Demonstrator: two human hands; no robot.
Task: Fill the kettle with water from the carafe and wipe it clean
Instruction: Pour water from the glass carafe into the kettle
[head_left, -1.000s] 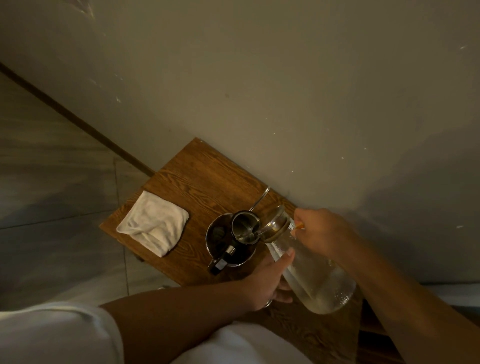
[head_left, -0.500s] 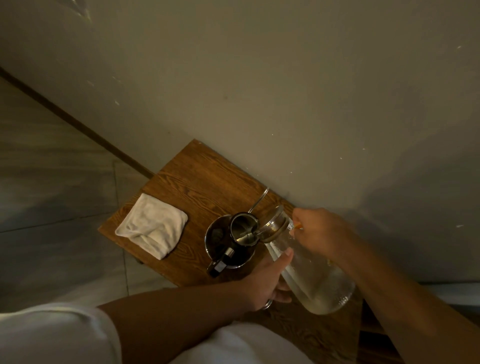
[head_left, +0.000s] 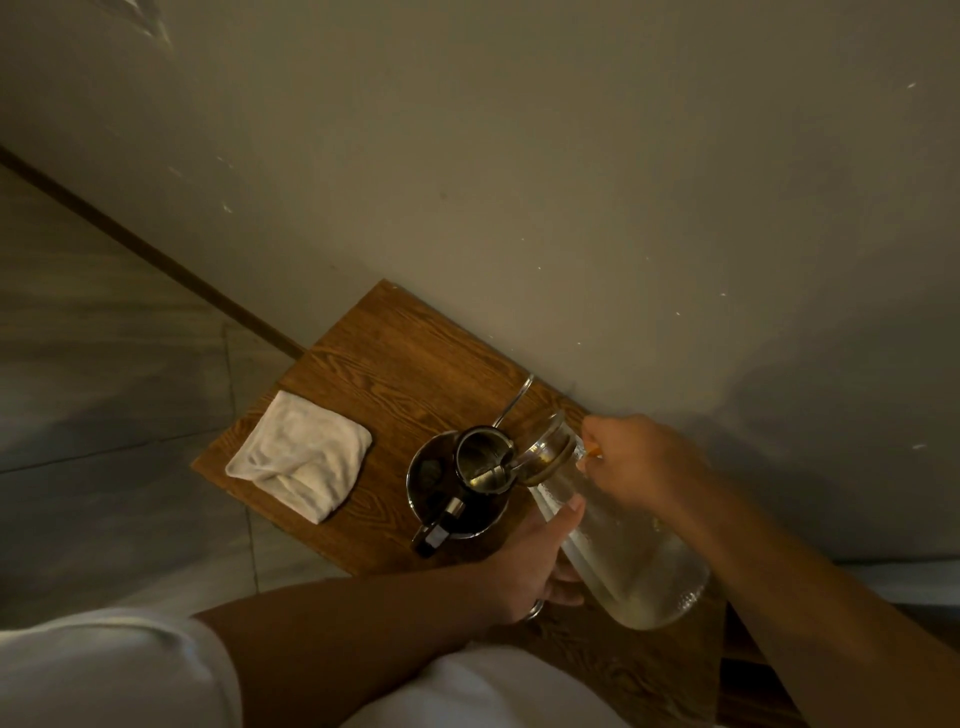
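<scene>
A clear glass carafe (head_left: 623, 551) with water in it is tilted to the left, its metal-rimmed mouth over the opening of a steel kettle (head_left: 447, 499). The kettle stands on a small wooden table (head_left: 395, 364), its black handle pointing toward me and its lid flipped up. My left hand (head_left: 535, 561) holds the carafe's body from below. My right hand (head_left: 634, 462) grips the carafe near its neck, where a small orange piece shows. A folded white cloth (head_left: 301, 457) lies on the table to the left of the kettle.
The table stands against a plain wall (head_left: 519, 182), with tiled floor (head_left: 104, 415) to its left. A thin curved metal wire (head_left: 514, 400) rises behind the kettle. My white clothing fills the bottom edge.
The carafe stays tilted over the kettle's opening with both hands in the same grip. Nothing else has visibly moved.
</scene>
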